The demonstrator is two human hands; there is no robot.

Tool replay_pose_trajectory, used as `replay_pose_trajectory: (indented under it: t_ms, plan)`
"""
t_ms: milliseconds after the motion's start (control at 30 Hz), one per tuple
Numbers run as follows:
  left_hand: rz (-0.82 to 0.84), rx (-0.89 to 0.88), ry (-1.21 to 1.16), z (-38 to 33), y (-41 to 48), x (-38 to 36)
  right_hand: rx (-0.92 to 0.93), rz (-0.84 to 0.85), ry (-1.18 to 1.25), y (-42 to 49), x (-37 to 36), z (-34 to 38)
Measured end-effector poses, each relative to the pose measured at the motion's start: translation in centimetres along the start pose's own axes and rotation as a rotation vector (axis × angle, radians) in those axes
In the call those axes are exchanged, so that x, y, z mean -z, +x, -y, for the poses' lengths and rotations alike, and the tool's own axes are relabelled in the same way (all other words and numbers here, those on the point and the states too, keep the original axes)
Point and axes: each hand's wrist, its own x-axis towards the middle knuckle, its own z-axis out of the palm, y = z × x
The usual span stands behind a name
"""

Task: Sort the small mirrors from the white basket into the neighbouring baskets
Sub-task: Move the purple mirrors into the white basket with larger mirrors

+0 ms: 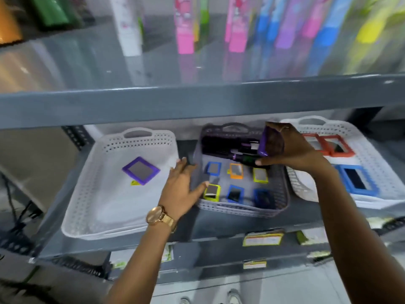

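Three baskets sit side by side on a grey shelf. The left white basket [92,194] holds one purple-framed mirror [141,170]. The middle grey basket [282,194] holds several small mirrors in blue, orange and yellow-green frames [236,171], with dark items at its back. The right white basket [370,156] holds red-framed mirrors [337,145] and a blue-framed mirror [357,181]. My right hand [291,150] holds a purple-framed mirror [264,141] upright over the back of the grey basket. My left hand [182,185], fingers spread, rests at the grey basket's left edge, holding nothing.
The grey shelf edge [197,104] above the baskets overhangs them. Colourful packaged goods [186,23] stand on the upper shelf. Price labels [263,239] hang on the lower shelf's front edge. A gold watch [156,216] is on my left wrist.
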Motion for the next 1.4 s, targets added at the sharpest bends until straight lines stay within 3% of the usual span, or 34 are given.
replay_pose_trajectory:
  t_ms: [167,267,400,500,733,800,900,1000,1100,1200,1400]
  plan:
    - [0.040,0.062,0.095,0.0,1.3,-2.3,-0.137,0.077,0.133,-3.4,3.7,-6.2]
    - [0.014,0.048,0.222,0.4,1.3,-3.2,-0.218,0.167,0.069,-3.6,4.2,-9.1]
    - [-0.031,0.038,0.265,0.6,1.0,-3.5,-0.232,0.381,-0.038,-1.9,2.8,-12.4]
    - [-0.054,0.027,0.271,0.8,0.8,-3.6,-0.244,0.442,-0.133,-1.1,1.2,-13.7]
    - [-0.218,0.239,0.165,0.0,0.7,-3.7,-0.187,0.336,-0.312,0.1,2.2,-13.9]
    - [-0.223,0.311,0.179,0.2,1.0,-3.7,-0.082,0.255,-0.343,1.2,3.2,-11.4]
    - [-0.167,0.358,0.250,0.3,1.2,-3.8,0.209,0.172,-0.182,3.4,2.6,-5.1]
    - [-0.147,0.383,0.303,0.3,1.2,-3.7,0.491,0.232,-0.067,5.9,-1.0,2.5]
    - [-0.127,0.405,0.333,0.3,1.2,-3.7,0.631,0.352,-0.031,9.1,-6.6,9.7]
    - [-0.122,0.419,0.320,0.2,1.2,-3.6,0.693,0.501,-0.080,11.8,-12.5,15.7]
    - [-0.138,0.432,0.288,0.2,1.4,-4.2,0.588,0.783,-0.269,13.9,-20.6,20.4]
